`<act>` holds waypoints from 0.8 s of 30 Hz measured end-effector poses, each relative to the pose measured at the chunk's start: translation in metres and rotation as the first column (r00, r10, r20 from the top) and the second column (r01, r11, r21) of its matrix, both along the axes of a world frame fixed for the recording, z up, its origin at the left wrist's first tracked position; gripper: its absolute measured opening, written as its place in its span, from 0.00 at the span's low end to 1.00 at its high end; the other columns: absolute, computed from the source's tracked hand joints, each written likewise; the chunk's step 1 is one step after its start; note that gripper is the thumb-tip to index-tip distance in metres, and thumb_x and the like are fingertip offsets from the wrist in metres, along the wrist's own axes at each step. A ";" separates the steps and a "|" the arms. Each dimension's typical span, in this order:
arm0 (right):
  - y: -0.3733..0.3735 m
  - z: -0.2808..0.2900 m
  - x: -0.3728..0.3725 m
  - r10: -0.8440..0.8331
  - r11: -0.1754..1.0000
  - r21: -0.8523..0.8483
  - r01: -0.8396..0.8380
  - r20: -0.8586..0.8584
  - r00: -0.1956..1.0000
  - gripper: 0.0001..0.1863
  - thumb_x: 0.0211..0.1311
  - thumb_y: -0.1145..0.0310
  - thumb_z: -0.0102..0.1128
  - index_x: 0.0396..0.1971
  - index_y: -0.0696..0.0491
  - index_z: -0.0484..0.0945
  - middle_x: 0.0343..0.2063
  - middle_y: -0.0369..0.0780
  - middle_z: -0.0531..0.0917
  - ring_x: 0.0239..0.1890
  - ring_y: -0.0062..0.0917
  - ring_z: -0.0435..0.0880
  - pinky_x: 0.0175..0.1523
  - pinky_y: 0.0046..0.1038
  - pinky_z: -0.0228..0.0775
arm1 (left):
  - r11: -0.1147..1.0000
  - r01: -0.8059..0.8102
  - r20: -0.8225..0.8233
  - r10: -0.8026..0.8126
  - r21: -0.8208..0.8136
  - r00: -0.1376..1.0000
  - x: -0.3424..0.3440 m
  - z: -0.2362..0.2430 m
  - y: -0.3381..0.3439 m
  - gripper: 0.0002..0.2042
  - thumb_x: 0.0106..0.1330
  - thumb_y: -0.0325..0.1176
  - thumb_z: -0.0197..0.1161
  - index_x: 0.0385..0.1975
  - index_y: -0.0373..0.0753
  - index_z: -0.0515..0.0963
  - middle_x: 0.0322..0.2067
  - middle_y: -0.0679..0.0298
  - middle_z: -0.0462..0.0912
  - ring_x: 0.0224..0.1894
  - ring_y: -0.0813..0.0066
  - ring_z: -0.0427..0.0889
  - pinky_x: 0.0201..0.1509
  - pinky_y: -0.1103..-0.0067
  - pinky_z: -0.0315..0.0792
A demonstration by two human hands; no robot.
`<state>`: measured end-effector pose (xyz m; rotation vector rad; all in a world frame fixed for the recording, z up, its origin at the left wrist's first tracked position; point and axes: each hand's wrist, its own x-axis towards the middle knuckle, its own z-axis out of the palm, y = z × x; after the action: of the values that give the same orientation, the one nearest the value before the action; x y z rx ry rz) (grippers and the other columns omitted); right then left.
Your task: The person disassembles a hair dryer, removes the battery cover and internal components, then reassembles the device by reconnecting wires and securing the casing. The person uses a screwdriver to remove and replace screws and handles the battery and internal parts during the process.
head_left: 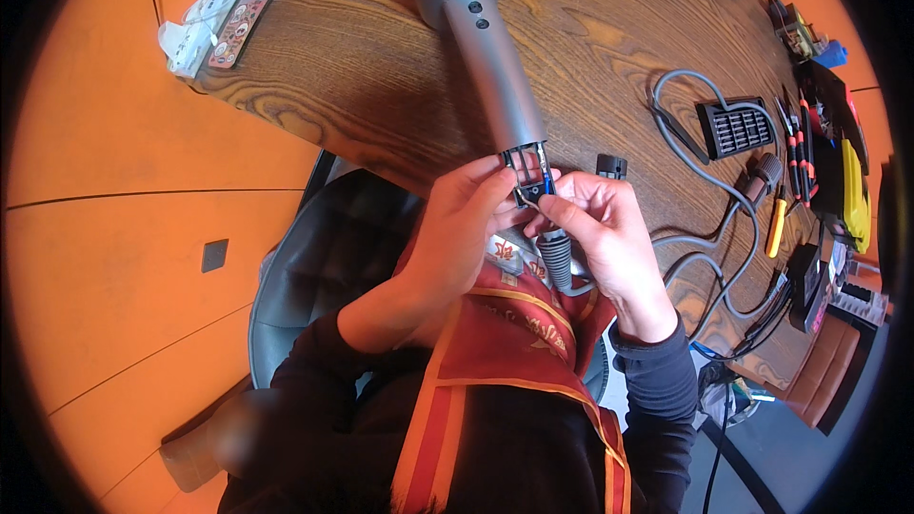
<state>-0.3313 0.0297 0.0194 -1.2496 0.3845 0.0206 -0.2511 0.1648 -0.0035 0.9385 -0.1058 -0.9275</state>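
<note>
A grey hair dryer (497, 71) with a pink head lies over the table edge, its handle pointing toward me. The handle's lower end is open and bares a black inner frame (522, 164) with thin wires. From the left, my left hand (465, 214) is closed with thumb and fingers on this frame. On the other side my right hand (598, 224) pinches at the frame's lower end, beside a blue wire. Below it hangs the ribbed grey cord sleeve (555, 257). My fingertips hide part of the wires, so their exact contact is unclear.
The grey power cord (728, 195) loops across the right of the wooden table (333, 57). A black bit case (738, 128), a yellow-handled screwdriver (777, 228) and pliers (806, 152) lie there. A phone (245, 24) and a white power strip (203, 29) sit far left. A black chair (314, 257) stands beneath.
</note>
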 end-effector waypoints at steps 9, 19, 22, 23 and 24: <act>0.013 0.002 0.003 -0.031 0.958 -0.288 0.007 -0.080 0.996 0.06 0.57 0.76 0.52 0.26 0.63 0.75 0.22 0.40 0.81 0.24 0.20 0.80 0.32 0.21 0.70 | 0.988 -0.022 0.165 -0.003 0.150 0.986 -0.003 0.001 -0.002 0.12 0.68 0.27 0.43 0.43 0.26 0.70 0.39 0.53 0.78 0.41 0.69 0.79 0.41 0.79 0.75; 0.030 0.013 0.001 -0.163 0.397 -0.908 0.136 0.076 0.984 0.08 0.52 0.73 0.57 0.30 0.62 0.77 0.17 0.47 0.78 0.20 0.33 0.81 0.29 0.27 0.71 | 0.997 -0.034 0.069 0.029 0.072 0.997 -0.006 -0.002 -0.006 0.14 0.69 0.28 0.40 0.47 0.25 0.67 0.46 0.48 0.74 0.49 0.66 0.76 0.52 0.75 0.72; 0.025 0.013 -0.001 -0.197 0.509 -0.855 0.103 0.001 0.980 0.07 0.53 0.74 0.56 0.29 0.62 0.76 0.17 0.46 0.79 0.21 0.26 0.82 0.29 0.24 0.71 | 1.000 -0.003 -0.007 0.003 0.024 1.000 -0.005 -0.003 -0.007 0.14 0.69 0.28 0.41 0.49 0.25 0.67 0.47 0.47 0.73 0.51 0.64 0.74 0.56 0.72 0.69; 0.023 0.014 -0.002 -0.200 0.511 -0.855 0.088 -0.018 0.980 0.07 0.54 0.74 0.55 0.29 0.62 0.76 0.17 0.45 0.79 0.21 0.26 0.82 0.29 0.24 0.71 | 1.000 0.005 -0.027 -0.005 0.006 1.000 -0.004 -0.004 -0.008 0.14 0.69 0.28 0.41 0.49 0.25 0.66 0.47 0.47 0.73 0.51 0.63 0.74 0.57 0.71 0.68; 0.022 0.014 -0.002 -0.201 0.516 -0.853 0.074 -0.037 0.979 0.06 0.54 0.74 0.55 0.29 0.62 0.76 0.17 0.45 0.80 0.21 0.25 0.82 0.29 0.23 0.71 | 1.000 0.011 -0.055 -0.012 -0.012 0.998 -0.003 -0.004 -0.007 0.14 0.69 0.28 0.42 0.49 0.26 0.66 0.48 0.47 0.73 0.52 0.63 0.74 0.57 0.71 0.67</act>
<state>-0.3335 0.0521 0.0331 -2.2178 0.6533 -0.2616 -0.2538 0.1574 -0.0076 0.9019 -0.0692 -0.9619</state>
